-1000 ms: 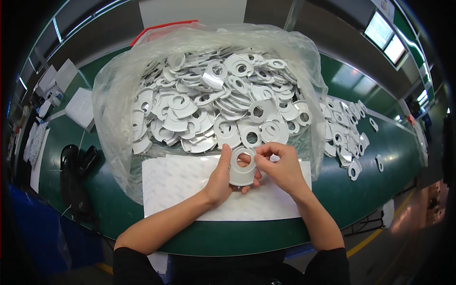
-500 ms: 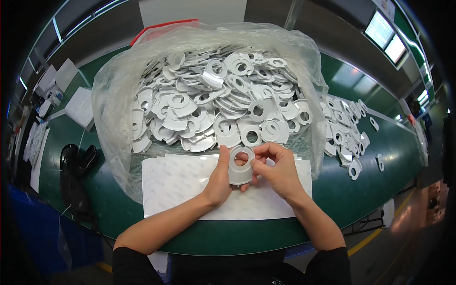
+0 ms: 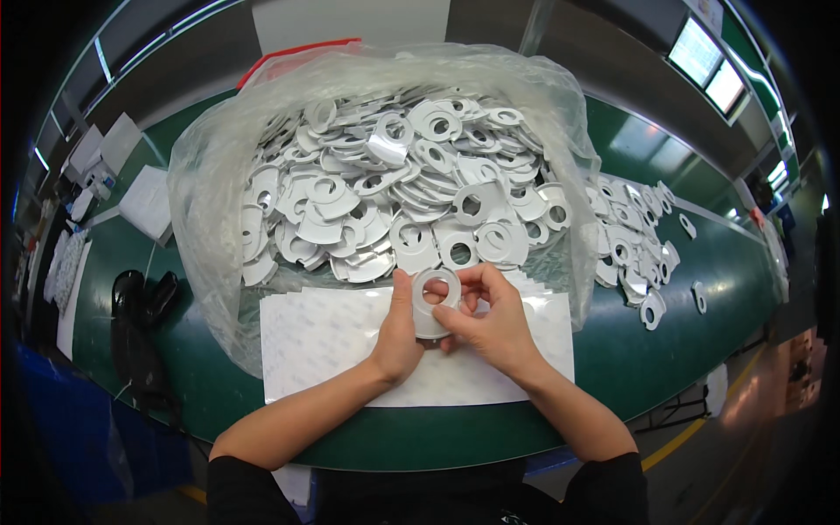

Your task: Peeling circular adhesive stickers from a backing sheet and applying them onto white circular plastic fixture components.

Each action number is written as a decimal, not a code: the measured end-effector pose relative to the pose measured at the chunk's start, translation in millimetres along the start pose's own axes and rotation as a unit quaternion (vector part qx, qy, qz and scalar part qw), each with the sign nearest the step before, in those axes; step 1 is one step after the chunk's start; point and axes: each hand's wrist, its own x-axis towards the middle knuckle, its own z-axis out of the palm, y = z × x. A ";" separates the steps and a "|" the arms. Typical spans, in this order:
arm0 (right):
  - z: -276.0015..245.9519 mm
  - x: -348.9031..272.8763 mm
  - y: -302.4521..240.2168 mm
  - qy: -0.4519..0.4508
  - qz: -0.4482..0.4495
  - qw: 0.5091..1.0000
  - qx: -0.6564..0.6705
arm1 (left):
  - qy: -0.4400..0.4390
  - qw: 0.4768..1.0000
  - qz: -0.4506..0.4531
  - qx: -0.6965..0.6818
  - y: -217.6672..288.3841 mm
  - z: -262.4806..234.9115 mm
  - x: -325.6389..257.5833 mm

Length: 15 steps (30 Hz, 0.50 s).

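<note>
A white plastic part with a large round hole (image 3: 430, 325) is held upright over the sheets in front of me. My left hand (image 3: 398, 341) is closed round its left edge, thumb along the side and fingertips beneath. On the right, my right hand (image 3: 500, 325) grips the same part, its thumb pressed on the face below the hole and its fingers at the upper right edge. Some of those fingers are hidden behind the part. Under both hands lies a stack of white sheets (image 3: 302, 350) with faint grey marks.
A clear plastic bag (image 3: 199, 197), opened wide, holds a heap of similar white parts (image 3: 325, 229) just beyond my hands. More loose parts (image 3: 623, 249) lie on the green table (image 3: 630, 367) to the right. At left are a black object (image 3: 140, 337) and a white box (image 3: 147, 203).
The held part has shifted slightly left with both hands. My right thumb has moved from the part's right edge onto its face, below the hole.
</note>
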 end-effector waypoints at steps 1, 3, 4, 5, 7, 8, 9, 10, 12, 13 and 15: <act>-1.9 1.2 -1.0 0.002 -0.001 1.000 0.000 | 0.010 1.000 -0.007 -0.028 0.9 0.7 0.4; -8.9 4.2 -4.3 -0.027 0.015 0.998 0.058 | -0.005 0.999 -0.010 -0.047 1.1 -3.5 2.6; -12.5 5.6 -4.8 -0.028 0.014 0.998 0.058 | -0.017 0.998 -0.011 -0.067 2.0 -4.8 2.6; -16.4 7.3 -4.1 -0.027 0.029 0.997 0.073 | -0.016 0.998 -0.011 -0.066 2.9 -4.3 2.6; -20.2 9.4 1.2 -0.022 0.036 0.996 0.076 | -0.008 0.996 -0.029 -0.086 4.1 -2.6 2.9; -19.7 9.1 1.1 -0.022 0.035 0.996 0.075 | -0.008 0.996 -0.029 -0.086 2.5 -4.7 3.5; -18.7 9.1 0.7 -0.020 0.045 0.996 0.077 | -0.025 0.995 -0.025 -0.098 -0.5 -8.5 4.4; -17.4 9.6 0.3 -0.019 0.055 0.995 0.079 | -0.041 0.993 -0.020 -0.109 -0.2 -10.2 4.3; -21.5 11.9 3.6 -0.013 0.061 0.996 0.071 | -0.025 0.993 -0.045 -0.104 1.9 -6.5 3.1; -24.2 13.6 4.4 -0.009 0.067 0.996 0.063 | -0.008 0.993 -0.070 -0.099 5.4 -2.9 1.5; -34.6 16.5 -4.9 0.052 0.061 0.995 0.056 | 0.007 0.994 -0.094 -0.050 19.1 4.5 -1.0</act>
